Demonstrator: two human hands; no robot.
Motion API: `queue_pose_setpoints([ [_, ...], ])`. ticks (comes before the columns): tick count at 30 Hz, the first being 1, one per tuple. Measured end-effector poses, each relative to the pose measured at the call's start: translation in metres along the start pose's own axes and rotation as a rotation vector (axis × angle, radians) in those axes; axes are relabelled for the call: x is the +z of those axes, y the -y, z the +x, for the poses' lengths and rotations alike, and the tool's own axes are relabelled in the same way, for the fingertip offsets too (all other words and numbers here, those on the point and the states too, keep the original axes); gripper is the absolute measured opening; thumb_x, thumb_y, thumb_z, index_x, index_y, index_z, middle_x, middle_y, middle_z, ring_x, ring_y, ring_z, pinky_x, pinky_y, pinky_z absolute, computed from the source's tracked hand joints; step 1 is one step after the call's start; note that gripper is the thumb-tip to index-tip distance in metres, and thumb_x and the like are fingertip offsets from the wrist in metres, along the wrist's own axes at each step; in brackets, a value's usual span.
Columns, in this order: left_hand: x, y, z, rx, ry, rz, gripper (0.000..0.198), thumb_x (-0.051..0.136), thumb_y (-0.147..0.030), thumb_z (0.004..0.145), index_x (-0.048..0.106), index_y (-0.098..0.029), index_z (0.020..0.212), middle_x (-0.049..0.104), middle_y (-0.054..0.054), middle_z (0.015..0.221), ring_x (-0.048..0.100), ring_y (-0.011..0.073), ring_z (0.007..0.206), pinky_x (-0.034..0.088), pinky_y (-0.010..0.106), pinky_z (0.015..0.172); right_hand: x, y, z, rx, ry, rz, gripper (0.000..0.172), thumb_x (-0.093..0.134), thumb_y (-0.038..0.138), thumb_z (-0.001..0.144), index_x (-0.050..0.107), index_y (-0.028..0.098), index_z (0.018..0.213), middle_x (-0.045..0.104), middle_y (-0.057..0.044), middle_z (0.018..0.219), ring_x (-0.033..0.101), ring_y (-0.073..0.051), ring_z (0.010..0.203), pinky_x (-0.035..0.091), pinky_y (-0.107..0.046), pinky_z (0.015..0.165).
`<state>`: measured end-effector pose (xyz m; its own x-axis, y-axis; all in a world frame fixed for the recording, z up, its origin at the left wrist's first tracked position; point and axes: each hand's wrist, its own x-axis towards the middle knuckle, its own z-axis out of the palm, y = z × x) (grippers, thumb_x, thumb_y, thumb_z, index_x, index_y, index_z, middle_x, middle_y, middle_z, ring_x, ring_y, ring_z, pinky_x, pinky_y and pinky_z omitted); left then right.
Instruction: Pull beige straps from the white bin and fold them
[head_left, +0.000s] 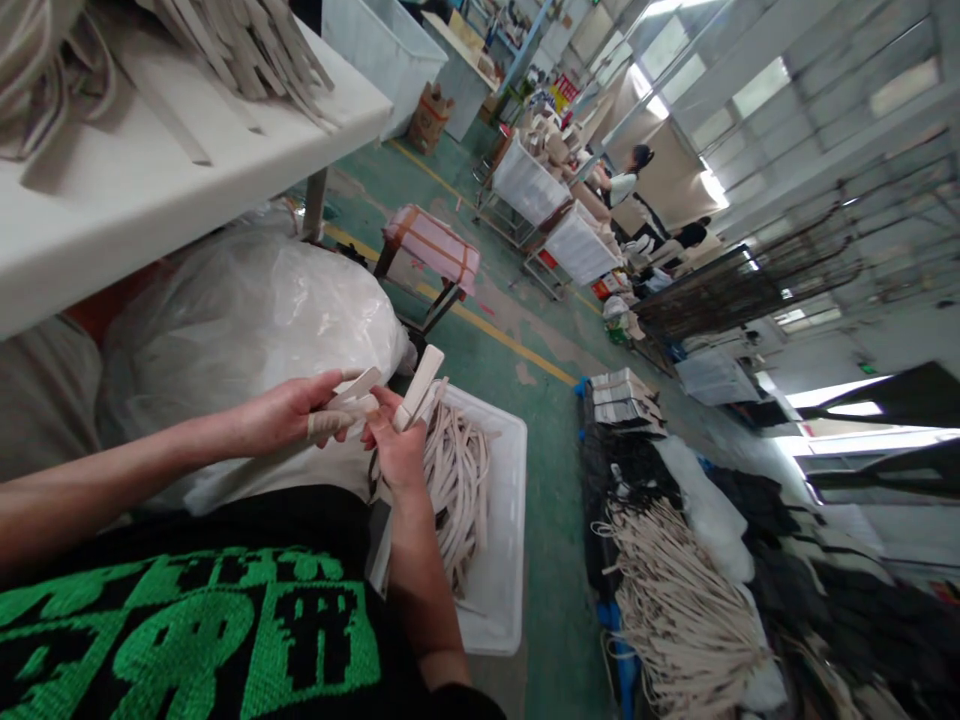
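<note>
Right hand (396, 450) is clenched about a webbing strip (420, 385): flat, stiff-ended, off-white, standing up just above the crate. Left hand (289, 415), fingertip wrapped in tape, pinches a second strip (361, 384) whose end meets the right fingers.

Judged step: pairing or aligning the two ends. Further handling calls for a steady pinch, as the woven material looks limp along its length.

Below lies a white plastic crate (510, 560) of loose strips (457, 490). A crinkled clear plastic bag (247, 300) sits beside it under a white table (150, 180).
</note>
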<state>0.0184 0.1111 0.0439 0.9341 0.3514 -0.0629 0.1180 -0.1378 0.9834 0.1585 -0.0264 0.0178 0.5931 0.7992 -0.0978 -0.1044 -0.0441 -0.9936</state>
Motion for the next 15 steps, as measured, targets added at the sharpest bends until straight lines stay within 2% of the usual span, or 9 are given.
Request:
queue_pose_setpoints([
  [2,0.002,-0.001,0.000,-0.035,0.015,0.026,0.039,0.065,-0.051,0.090,0.065,-0.018,0.111,0.069,0.000,0.070,0.059,0.0158,0.056,0.048,0.026,0.057,0.002,0.006,0.003,-0.004,-0.030,-0.027,0.052,0.082,0.062,0.075,0.076,0.017,0.099,0.056,0.006,0.054,0.051,-0.010,0.047,0.045,-0.023,0.046],
  [5,0.003,0.001,-0.001,-0.089,-0.014,0.101,0.031,0.064,-0.052,0.087,0.063,-0.021,0.090,0.066,-0.002,0.065,0.059,0.0164,0.057,0.046,0.025,0.057,0.003,0.006,0.002,-0.010,-0.071,-0.037,0.048,0.083,0.057,0.074,0.075,0.017,0.099,0.057,0.006,0.055,0.054,-0.011,0.048,0.045,-0.023,0.046],
  [8,0.007,0.004,-0.002,-0.134,0.072,0.140,0.033,0.062,-0.054,0.086,0.065,-0.021,0.084,0.064,-0.002,0.062,0.057,0.0159,0.055,0.044,0.025,0.056,0.002,0.002,-0.002,0.021,-0.062,-0.031,0.052,0.083,0.057,0.074,0.074,0.017,0.105,0.057,0.006,0.055,0.053,-0.011,0.047,0.044,-0.022,0.045],
  [11,0.012,0.007,-0.004,-0.167,0.194,0.106,0.037,0.058,-0.057,0.087,0.070,-0.021,0.088,0.066,-0.001,0.064,0.057,0.0163,0.055,0.045,0.026,0.057,0.000,0.001,-0.005,0.033,-0.006,-0.060,0.045,0.080,0.059,0.077,0.074,0.017,0.094,0.059,0.005,0.054,0.053,-0.011,0.047,0.046,-0.023,0.047],
  [15,0.016,0.013,-0.009,-0.201,0.269,0.052,0.045,0.057,-0.064,0.087,0.069,-0.021,0.082,0.068,0.002,0.065,0.059,0.0183,0.058,0.049,0.028,0.061,-0.006,0.005,-0.007,-0.018,0.063,-0.108,0.039,0.077,0.057,0.081,0.072,0.019,0.086,0.059,0.005,0.055,0.056,-0.012,0.049,0.048,-0.024,0.051],
])
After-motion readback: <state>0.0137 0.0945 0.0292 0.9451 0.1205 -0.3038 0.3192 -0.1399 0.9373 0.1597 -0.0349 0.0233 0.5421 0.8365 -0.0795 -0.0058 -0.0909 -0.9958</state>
